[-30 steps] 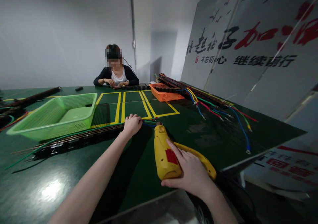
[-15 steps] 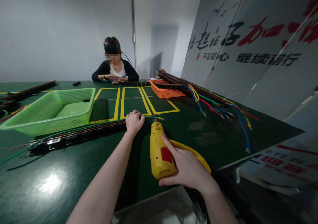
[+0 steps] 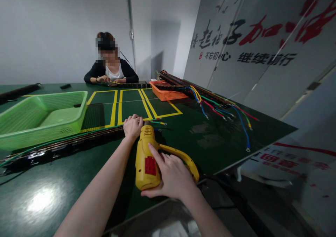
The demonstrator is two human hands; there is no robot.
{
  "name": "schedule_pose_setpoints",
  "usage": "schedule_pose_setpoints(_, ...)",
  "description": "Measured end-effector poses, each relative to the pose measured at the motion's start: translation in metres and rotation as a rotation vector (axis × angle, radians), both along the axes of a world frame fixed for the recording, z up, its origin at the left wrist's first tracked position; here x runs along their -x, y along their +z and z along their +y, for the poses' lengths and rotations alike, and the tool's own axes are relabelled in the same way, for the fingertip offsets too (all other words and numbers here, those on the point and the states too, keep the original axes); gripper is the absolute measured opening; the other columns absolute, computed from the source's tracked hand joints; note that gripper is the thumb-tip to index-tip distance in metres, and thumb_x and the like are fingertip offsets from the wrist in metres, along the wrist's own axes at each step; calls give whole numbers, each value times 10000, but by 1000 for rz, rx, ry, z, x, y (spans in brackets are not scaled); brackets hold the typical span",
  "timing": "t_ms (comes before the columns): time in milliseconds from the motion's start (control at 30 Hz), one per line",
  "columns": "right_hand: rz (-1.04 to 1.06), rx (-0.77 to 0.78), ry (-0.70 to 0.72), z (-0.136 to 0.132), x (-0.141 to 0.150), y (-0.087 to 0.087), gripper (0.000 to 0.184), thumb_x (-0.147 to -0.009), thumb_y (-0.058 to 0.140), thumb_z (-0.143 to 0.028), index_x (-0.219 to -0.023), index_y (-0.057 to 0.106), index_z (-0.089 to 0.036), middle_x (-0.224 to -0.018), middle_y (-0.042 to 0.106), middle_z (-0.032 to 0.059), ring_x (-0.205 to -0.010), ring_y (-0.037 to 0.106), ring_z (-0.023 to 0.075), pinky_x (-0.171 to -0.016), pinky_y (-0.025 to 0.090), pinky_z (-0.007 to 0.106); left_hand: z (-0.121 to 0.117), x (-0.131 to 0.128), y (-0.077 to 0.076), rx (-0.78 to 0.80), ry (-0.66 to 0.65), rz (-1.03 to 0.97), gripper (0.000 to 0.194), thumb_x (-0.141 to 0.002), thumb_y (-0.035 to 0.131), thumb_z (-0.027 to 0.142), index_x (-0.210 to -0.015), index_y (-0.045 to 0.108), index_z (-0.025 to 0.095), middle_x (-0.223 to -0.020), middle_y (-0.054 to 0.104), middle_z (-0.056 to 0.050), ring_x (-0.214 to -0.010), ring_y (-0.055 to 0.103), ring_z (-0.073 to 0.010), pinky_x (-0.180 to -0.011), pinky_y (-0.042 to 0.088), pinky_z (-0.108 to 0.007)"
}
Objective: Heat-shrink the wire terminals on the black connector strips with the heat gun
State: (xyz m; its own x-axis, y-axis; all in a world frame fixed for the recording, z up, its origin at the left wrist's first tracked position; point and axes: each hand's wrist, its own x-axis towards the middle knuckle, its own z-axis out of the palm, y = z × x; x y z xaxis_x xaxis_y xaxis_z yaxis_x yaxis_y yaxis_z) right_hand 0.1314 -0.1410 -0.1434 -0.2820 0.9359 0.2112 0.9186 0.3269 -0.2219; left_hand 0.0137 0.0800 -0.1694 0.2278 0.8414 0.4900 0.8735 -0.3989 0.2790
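At centre, the right hand [image 3: 175, 175] clasps a heat gun [image 3: 144, 154], nozzle [image 3: 147, 123] pointing up-frame beside the left hand [image 3: 132, 126], fingers curled over the crosswise cable bundle [image 3: 90, 136].

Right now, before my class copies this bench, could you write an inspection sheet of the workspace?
Surface: dark green table, yellow outlines, glare at near left.
Job's things: yellow heat gun, nozzle beside the left hand; long wire bundle.
Clutter: green basket with a small dark piece inside; orange basket under stacked bundles.
Hands: left on the wire bundle's end, right around the heat gun.
Cables: coloured leads fanned out at right, some ends ringed.
Surroundings: seated person opposite; lettered panel at right.
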Motion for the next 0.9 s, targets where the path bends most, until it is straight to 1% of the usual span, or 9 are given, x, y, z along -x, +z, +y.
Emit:
schedule_pose_setpoints(167, 7, -1, 2, 1, 0, 1, 1190, -598, 631, -735, -1480, 73, -165, -1072, 588, 125, -943, 586, 294, -840, 438, 410, 1, 2, -2, -44, 4, 23, 457, -929, 291, 372, -811, 698, 200, -997, 645, -48, -932, 550, -223, -782, 412, -358)
schedule_pose_setpoints(300, 20, 23, -39, 1, -5, 2, 1232, -555, 652, -760, -1483, 73, -193, -1063, 608, 122, -934, 596, 303, -829, 434, 415, -1, 2, -2, -56, 4, 31, 453, -929, 292, 363, -820, 696, 189, -993, 653, -53, -913, 555, -225, -766, 413, -357)
schedule_pose_setpoints(367, 44, 41, -48, 0, -12, 4, 1252, -531, 667, -764, -1483, 82, -200, -1087, 606, 122, -955, 596, 300, -845, 427, 408, -1, 2, -2, -56, 8, 22, 444, -927, 298, 355, -819, 695, 187, -992, 655, -50, -904, 559, -224, -756, 415, -358)
schedule_pose_setpoints(500, 70, 78, -87, -4, -30, 7, 1235, -530, 681, -747, -1484, 102, -218, -1132, 599, 110, -995, 593, 289, -869, 423, 390, -1, 2, -2, -47, -5, 8, 445, -926, 300, 359, -802, 695, 195, -1003, 653, -45, -908, 563, -223, -763, 417, -358)
schedule_pose_setpoints(667, 47, 78, -168, -12, -49, 8, 1210, -554, 704, -684, -1486, 99, -205, -1171, 595, 118, -998, 597, 309, -848, 431, 413, -2, 2, 0, -33, -23, -17, 462, -928, 289, 367, -792, 695, 195, -1002, 651, -48, -898, 569, -215, -763, 422, -353)
schedule_pose_setpoints(800, 23, 76, -201, -15, -52, 8, 1195, -569, 699, -670, -1485, 102, -189, -1181, 591, 132, -995, 597, 321, -826, 440, 416, -2, 1, 0, -17, -12, -18, 464, -927, 288, 360, -779, 696, 197, -1007, 652, -52, -903, 568, -221, -765, 419, -349)
schedule_pose_setpoints(900, 10, 76, -216, -15, -50, 7, 1210, -568, 699, -671, -1483, 87, -169, -1145, 604, 139, -978, 601, 313, -826, 443, 409, -1, 1, 0, -18, -12, -21, 484, -934, 272, 364, -769, 696, 197, -992, 652, -55, -903, 568, -222, -769, 416, -349)
